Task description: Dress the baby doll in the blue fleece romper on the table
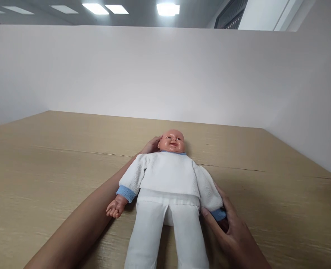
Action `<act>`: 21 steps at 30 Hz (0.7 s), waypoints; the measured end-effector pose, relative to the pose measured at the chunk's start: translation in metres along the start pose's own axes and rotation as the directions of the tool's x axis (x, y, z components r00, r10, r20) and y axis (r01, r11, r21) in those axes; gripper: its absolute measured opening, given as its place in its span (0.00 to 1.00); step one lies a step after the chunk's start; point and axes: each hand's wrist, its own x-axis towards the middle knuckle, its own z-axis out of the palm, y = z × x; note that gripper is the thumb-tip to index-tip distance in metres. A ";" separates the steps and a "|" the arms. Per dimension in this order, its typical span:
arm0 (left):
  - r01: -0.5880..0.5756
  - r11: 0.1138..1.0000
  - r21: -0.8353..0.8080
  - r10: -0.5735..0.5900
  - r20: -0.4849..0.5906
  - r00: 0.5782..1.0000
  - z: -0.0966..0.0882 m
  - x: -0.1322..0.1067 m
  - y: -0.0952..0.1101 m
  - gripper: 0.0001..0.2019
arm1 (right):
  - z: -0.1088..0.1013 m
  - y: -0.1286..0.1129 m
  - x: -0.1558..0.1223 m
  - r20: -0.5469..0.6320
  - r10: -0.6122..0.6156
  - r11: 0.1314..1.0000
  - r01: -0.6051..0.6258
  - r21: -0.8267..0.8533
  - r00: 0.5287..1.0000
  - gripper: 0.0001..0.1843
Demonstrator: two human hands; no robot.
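Observation:
A baby doll (169, 175) lies face up on the wooden table, head away from me and legs toward me. It wears a white fleece top with blue collar and cuffs, and white trousers (147, 228). My left hand (152, 145) holds the side of the doll's bald head (173, 141); most of its fingers are hidden behind the head. Around the doll's sleeved arm on the right, near the blue cuff (219, 214), my right hand (229, 220) is closed, its thumb at the hip. The doll's other arm rests out to the left beside my forearm.
The light wooden table (56, 164) has a thin seam running across it. A white partition (154, 71) stands along its back edge, and another white wall (311, 112) borders it on the right. Ceiling lights (168, 9) shine above.

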 end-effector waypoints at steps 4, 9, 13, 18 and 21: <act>0.003 0.999 0.046 -0.007 0.068 0.998 0.001 -0.001 0.001 0.24 | 0.004 -0.008 0.000 -0.022 -0.022 1.000 0.022 -0.009 1.000 0.46; 0.016 0.999 0.029 -0.014 -0.047 0.999 -0.014 0.006 0.002 0.24 | 0.006 0.000 0.004 -0.093 -0.137 0.989 0.131 -0.067 0.986 0.43; -0.051 0.999 -0.004 0.050 -0.112 0.992 -0.031 -0.001 0.006 0.25 | 0.007 0.006 0.008 -0.107 -0.262 0.964 0.255 -0.074 0.959 0.42; -0.142 0.989 -0.046 0.133 -0.161 0.978 -0.033 -0.035 0.007 0.28 | 0.007 0.013 0.013 -0.081 -0.302 0.950 0.293 -0.107 0.950 0.44; -0.171 0.984 -0.039 0.163 -0.166 0.973 -0.026 -0.059 0.004 0.28 | 0.007 0.021 0.018 -0.081 -0.364 0.927 0.352 -0.132 0.928 0.45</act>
